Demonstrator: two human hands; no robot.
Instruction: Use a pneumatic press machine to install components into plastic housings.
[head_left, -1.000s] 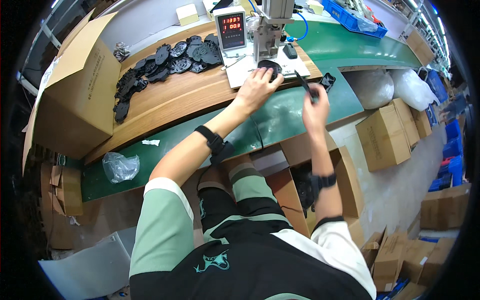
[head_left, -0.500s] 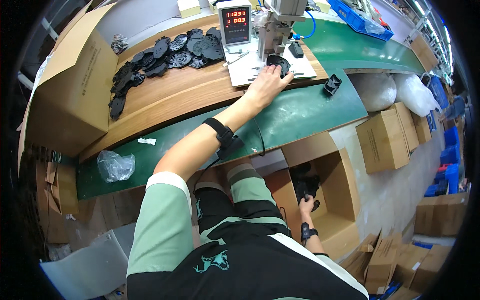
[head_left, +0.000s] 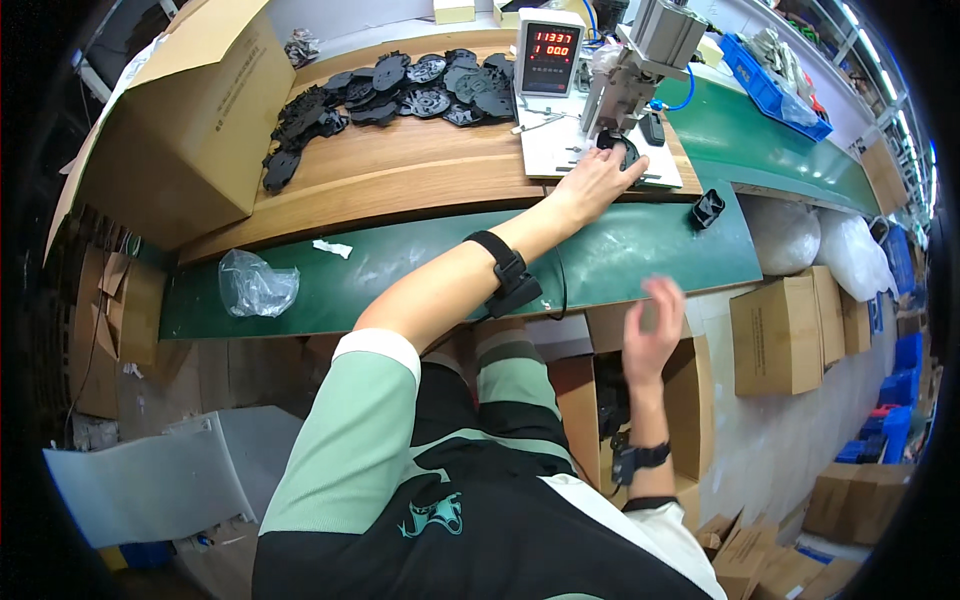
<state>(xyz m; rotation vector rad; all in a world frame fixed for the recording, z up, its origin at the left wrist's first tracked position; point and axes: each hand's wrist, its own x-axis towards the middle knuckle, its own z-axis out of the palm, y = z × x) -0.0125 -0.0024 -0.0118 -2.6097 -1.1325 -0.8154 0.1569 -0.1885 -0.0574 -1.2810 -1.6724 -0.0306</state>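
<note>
My left hand [head_left: 592, 188] reaches across to a small bench press [head_left: 648, 60], its fingers closed on a black plastic part [head_left: 630, 153] under the press head. Part of that piece is hidden by the fingers. My right hand [head_left: 654, 335] is raised over the front edge of the green table [head_left: 440, 265], above an open cardboard box [head_left: 690, 385]. Its fingers look apart and hold nothing, though motion blurs them a little. Black parts [head_left: 612, 400] show inside the box. A small black hollow piece [head_left: 707, 208] sits on the green table to the right.
Several flat black plastic parts [head_left: 425, 90] lie heaped on the wooden board [head_left: 420, 165]. A display unit [head_left: 548, 60] with red digits stands left of the press. A tall carton [head_left: 190, 140] is at far left, near a clear plastic bag [head_left: 257, 284]. Cartons [head_left: 775, 335] stand at right.
My right hand has come up out of the box, letting go of the black part there. My left hand stays at the part under the press. The whole view has shifted.
</note>
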